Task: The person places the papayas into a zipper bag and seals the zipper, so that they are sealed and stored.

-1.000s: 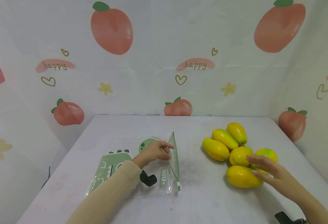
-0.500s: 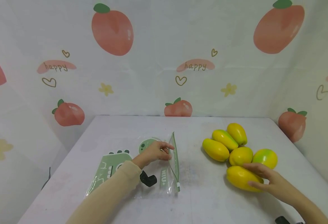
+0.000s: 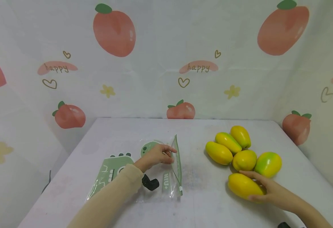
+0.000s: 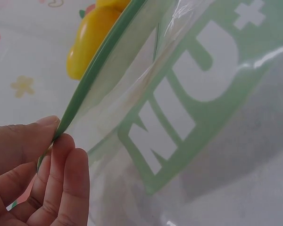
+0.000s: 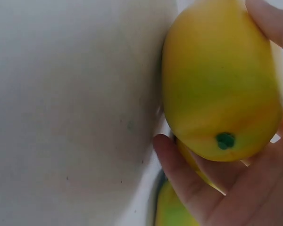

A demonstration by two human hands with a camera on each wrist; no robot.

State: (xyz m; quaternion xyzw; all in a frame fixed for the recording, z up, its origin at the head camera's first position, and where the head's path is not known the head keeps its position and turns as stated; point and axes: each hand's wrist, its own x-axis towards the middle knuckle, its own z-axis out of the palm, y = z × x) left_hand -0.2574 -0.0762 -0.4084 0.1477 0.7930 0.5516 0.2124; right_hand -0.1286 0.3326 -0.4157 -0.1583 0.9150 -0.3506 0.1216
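A clear zip bag (image 3: 155, 194) with green cartoon prints lies on the left half of the table. My left hand (image 3: 156, 155) reaches across it and pinches its green zipper edge (image 4: 92, 70) between thumb and fingers, holding the mouth a little apart. On the right, my right hand (image 3: 271, 190) grips the nearest yellow mango (image 3: 244, 186), thumb on the near side and fingers on the far side. In the right wrist view, the mango's green stem end (image 5: 225, 140) faces the camera, close over the table.
Several more mangoes, among them a green-streaked mango (image 3: 268, 164) and a yellow mango (image 3: 218, 152), lie in a cluster behind the right hand. A white slider (image 3: 181, 188) sits at the zipper's near end. A fruit-print curtain (image 3: 155, 79) hangs behind the table (image 3: 200, 202).
My right hand has come down from above the fruit and taken hold of the front mango, which has shifted slightly toward me and tilted. The left hand has stayed on the bag's edge.
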